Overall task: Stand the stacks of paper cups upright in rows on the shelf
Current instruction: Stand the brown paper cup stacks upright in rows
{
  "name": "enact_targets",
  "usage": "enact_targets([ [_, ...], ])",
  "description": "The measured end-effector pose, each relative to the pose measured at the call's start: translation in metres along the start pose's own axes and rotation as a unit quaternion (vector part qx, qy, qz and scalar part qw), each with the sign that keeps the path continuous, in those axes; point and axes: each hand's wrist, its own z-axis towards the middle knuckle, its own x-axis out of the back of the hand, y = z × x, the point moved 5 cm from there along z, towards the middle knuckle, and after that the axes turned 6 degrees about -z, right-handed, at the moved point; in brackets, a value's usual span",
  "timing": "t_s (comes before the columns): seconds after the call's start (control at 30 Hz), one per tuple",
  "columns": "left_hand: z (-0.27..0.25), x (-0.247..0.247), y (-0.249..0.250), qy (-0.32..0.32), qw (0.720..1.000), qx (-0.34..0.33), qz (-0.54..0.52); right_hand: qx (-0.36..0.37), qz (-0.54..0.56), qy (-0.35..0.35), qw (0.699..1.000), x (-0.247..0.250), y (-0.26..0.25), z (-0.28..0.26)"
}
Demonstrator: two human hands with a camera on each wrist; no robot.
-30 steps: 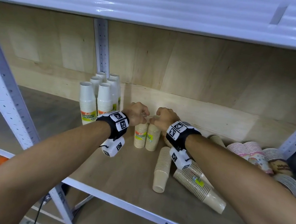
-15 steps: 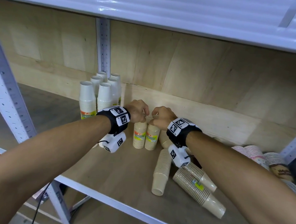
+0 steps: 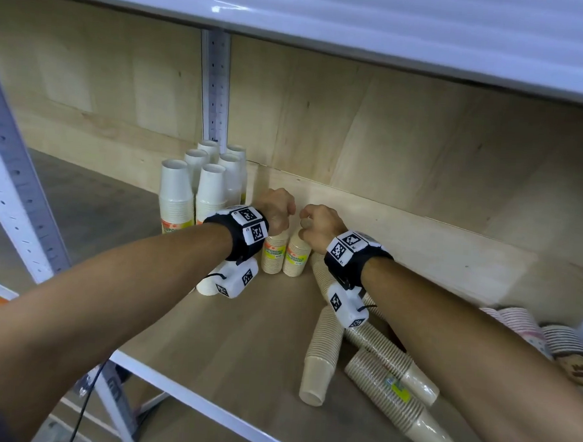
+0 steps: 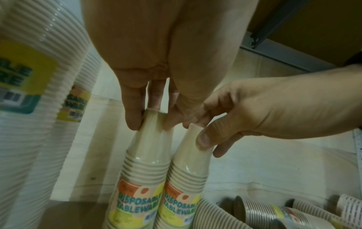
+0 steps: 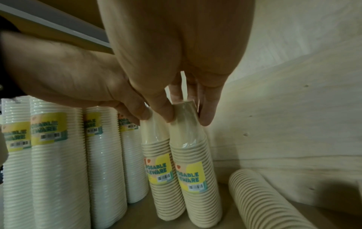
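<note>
Two beige wrapped cup stacks stand upright side by side near the back of the shelf (image 3: 242,340). My left hand (image 3: 281,220) pinches the top of the left beige stack (image 3: 273,255); the left wrist view shows my left hand (image 4: 150,122) pinching the top cup of that left beige stack (image 4: 141,178). My right hand (image 3: 308,223) grips the top of the right beige stack (image 3: 296,258), and in the right wrist view my right hand (image 5: 186,122) grips that right beige stack (image 5: 195,170). The two stacks touch.
Several taller white cup stacks (image 3: 210,185) stand in rows just left of the beige pair. More beige stacks (image 3: 323,352) lie on their sides at the front right. Patterned stacks (image 3: 516,320) lie at the far right. A steel upright (image 3: 216,86) runs up the back wall.
Both hands have shifted the two beige stacks slightly back on the shelf, towards the wall and the white stacks. Their grips are unchanged.
</note>
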Motion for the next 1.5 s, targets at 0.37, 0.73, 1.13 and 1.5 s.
enact_targets([
  [0.37, 0.009, -0.002, 0.000, 0.013, 1.000, 0.025, 0.004, -0.007, 0.018, 0.008, 1.000, -0.003, 0.005, 0.020],
  [0.73, -0.008, 0.005, 0.010, -0.001, 1.000, 0.025, -0.019, -0.031, 0.038, 0.003, 0.999, 0.004, 0.018, 0.010],
  [1.13, -0.062, -0.020, 0.040, -0.054, 0.996, -0.030, -0.058, -0.120, 0.032, -0.051, 0.991, -0.003, 0.070, -0.032],
  [1.5, -0.140, -0.093, 0.038, -0.166, 0.982, -0.044, -0.080, -0.146, -0.002, -0.108, 0.983, -0.034, 0.101, -0.068],
])
